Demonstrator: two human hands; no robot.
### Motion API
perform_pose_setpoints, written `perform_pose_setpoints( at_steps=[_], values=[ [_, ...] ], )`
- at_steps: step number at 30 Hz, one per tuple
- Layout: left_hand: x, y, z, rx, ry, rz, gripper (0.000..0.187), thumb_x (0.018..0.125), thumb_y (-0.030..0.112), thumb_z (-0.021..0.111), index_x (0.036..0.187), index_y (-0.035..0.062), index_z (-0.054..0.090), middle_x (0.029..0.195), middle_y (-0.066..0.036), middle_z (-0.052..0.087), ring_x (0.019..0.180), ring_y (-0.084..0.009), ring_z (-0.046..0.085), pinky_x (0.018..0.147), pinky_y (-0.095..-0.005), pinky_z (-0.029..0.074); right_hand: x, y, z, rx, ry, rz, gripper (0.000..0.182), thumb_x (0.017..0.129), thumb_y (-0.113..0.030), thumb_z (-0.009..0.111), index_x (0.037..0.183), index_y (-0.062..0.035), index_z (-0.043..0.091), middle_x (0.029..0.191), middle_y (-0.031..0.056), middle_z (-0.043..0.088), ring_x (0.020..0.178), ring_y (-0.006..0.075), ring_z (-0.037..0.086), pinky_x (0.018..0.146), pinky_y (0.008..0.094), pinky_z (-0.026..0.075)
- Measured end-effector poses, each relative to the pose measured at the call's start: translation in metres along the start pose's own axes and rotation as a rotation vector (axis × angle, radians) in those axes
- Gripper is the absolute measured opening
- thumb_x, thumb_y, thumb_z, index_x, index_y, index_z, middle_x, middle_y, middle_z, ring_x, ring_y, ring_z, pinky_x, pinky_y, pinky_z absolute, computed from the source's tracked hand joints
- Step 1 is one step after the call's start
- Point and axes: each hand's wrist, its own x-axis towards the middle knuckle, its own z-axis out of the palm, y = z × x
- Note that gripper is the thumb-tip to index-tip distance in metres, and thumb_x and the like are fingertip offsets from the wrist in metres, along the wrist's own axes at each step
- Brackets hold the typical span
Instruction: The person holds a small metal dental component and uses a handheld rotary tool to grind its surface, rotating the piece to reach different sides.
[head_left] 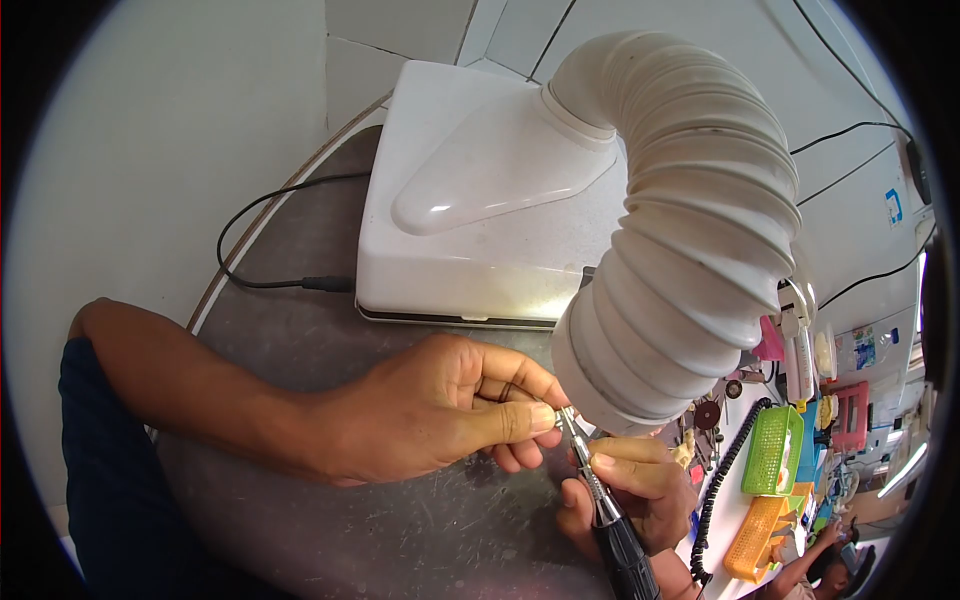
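Observation:
My left hand (425, 410) reaches in from the left, its thumb and index finger pinched on a small shiny metal piece (559, 420). Most of that piece is hidden by the fingertips. In my right hand (645, 485) is a rotary handpiece (624, 548), with a metal nose and a black grip, held like a pen. Its tip (568, 413) points up at the metal piece and is right beside it. Both hands are over a scratched dark grey work surface (420, 535), just below the mouth of a ribbed white hose (705, 210).
The hose curves out of a white box-shaped machine (480, 250) with a black cable (238, 240) at its left. At right are a green basket (772, 450), an orange basket (755, 538), a coiled black cord (715, 490) and small discs. Another person (830, 570) appears at lower right.

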Motion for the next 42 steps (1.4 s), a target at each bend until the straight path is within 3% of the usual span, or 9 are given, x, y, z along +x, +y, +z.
perform_pose_setpoints(
  at_steps=[5, 7, 10, 14, 20, 29, 35, 42],
  values=[
    [0.001, 0.0, 0.001, -0.021, 0.016, 0.027, 0.033, 0.092, 0.018, 0.058, 0.112, -0.0057, 0.052, 0.093, -0.009, 0.064, 0.081, -0.0114, 0.062, 0.075, -0.0238, 0.052, -0.005, -0.001, 0.001, -0.005, 0.067, 0.073, 0.033, 0.082, -0.013, 0.068, 0.102, -0.0014, 0.045, 0.085, 0.0141, 0.059, 0.07, 0.016, 0.058, 0.061, 0.0278, 0.047],
    [0.001, 0.0, 0.001, -0.028, 0.013, 0.032, 0.031, 0.09, 0.018, 0.061, 0.11, -0.0049, 0.052, 0.091, -0.009, 0.064, 0.081, -0.0114, 0.062, 0.074, -0.0238, 0.052, -0.005, 0.004, 0.004, 0.035, 0.199, 0.064, 0.038, 0.073, -0.008, 0.075, 0.102, -0.0013, 0.051, 0.084, 0.0156, 0.062, 0.072, 0.0224, 0.065, 0.06, 0.0264, 0.05],
    [0.001, 0.001, 0.003, -0.048, 0.007, 0.021, 0.03, 0.09, 0.017, 0.061, 0.108, -0.0046, 0.051, 0.091, -0.01, 0.064, 0.082, -0.0119, 0.063, 0.074, -0.0238, 0.052, 0.0, 0.006, 0.001, 0.063, 0.21, 0.047, 0.033, 0.075, -0.007, 0.073, 0.101, -0.0016, 0.054, 0.082, 0.0159, 0.062, 0.073, 0.0215, 0.064, 0.06, 0.0247, 0.049],
    [-0.001, 0.004, 0.007, -0.074, -0.005, -0.064, 0.027, 0.09, 0.015, 0.061, 0.107, -0.0046, 0.051, 0.093, -0.013, 0.065, 0.083, -0.0134, 0.064, 0.076, -0.0245, 0.053, -0.002, 0.008, -0.003, 0.077, 0.161, 0.077, 0.031, 0.075, -0.008, 0.075, 0.1, -0.002, 0.057, 0.08, 0.0137, 0.063, 0.069, 0.0202, 0.064, 0.058, 0.0246, 0.049],
    [-0.001, 0.002, 0.01, -0.05, -0.022, -0.087, 0.022, 0.092, 0.013, 0.058, 0.103, -0.0055, 0.051, 0.096, -0.017, 0.065, 0.087, -0.0164, 0.066, 0.079, -0.026, 0.055, 0.002, 0.003, -0.001, 0.084, 0.106, 0.105, 0.042, 0.066, -0.012, 0.084, 0.1, -0.008, 0.061, 0.079, 0.009, 0.063, 0.06, 0.0162, 0.061, 0.048, 0.0241, 0.046],
    [0.0, -0.001, 0.014, -0.019, 0.015, -0.027, 0.02, 0.093, 0.012, 0.055, 0.1, -0.0066, 0.051, 0.097, -0.017, 0.065, 0.088, -0.0175, 0.066, 0.08, -0.0264, 0.055, 0.004, 0.004, -0.001, 0.116, 0.094, 0.102, 0.04, 0.067, -0.006, 0.082, 0.1, -0.0074, 0.06, 0.078, 0.0103, 0.062, 0.06, 0.0168, 0.062, 0.049, 0.0254, 0.047],
    [-0.001, 0.005, 0.014, 0.019, -0.021, -0.029, 0.021, 0.093, 0.011, 0.055, 0.104, -0.0065, 0.052, 0.099, -0.016, 0.065, 0.091, -0.0161, 0.065, 0.082, -0.0256, 0.054, 0.005, 0.006, -0.001, 0.107, 0.088, 0.062, 0.041, 0.067, -0.004, 0.082, 0.1, -0.005, 0.058, 0.078, 0.0111, 0.063, 0.061, 0.0172, 0.062, 0.048, 0.0254, 0.047],
    [0.003, -0.008, 0.017, -0.014, 0.044, 0.122, 0.019, 0.088, 0.006, 0.061, 0.104, -0.0031, 0.055, 0.095, -0.009, 0.063, 0.088, -0.0107, 0.06, 0.083, -0.024, 0.05, 0.007, 0.006, 0.001, 0.037, 0.119, 0.064, 0.038, 0.065, -0.001, 0.081, 0.097, -0.0032, 0.059, 0.077, 0.0119, 0.062, 0.059, 0.0173, 0.061, 0.047, 0.0251, 0.046]
  ],
)
